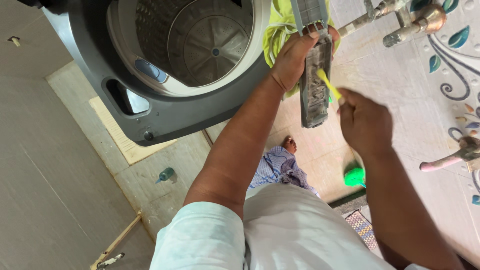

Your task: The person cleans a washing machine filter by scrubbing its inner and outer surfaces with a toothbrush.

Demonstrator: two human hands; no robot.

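1. While the left hand grips the upper end of a long grey filter piece, fingers clenched round it, the piece hangs upright beside the open top-loading washing machine.
2. Right hand — fingers closed on a yellow toothbrush, whose head lies against the face of the filter piece.
3. Yellow-green cloth — behind the left hand, at the machine's rim.
4. Metal taps — on the patterned tiled wall, upper right.
5. Small teal bottle — on the floor, well apart.
6. Bright green object — low, below the right hand; kind unclear.
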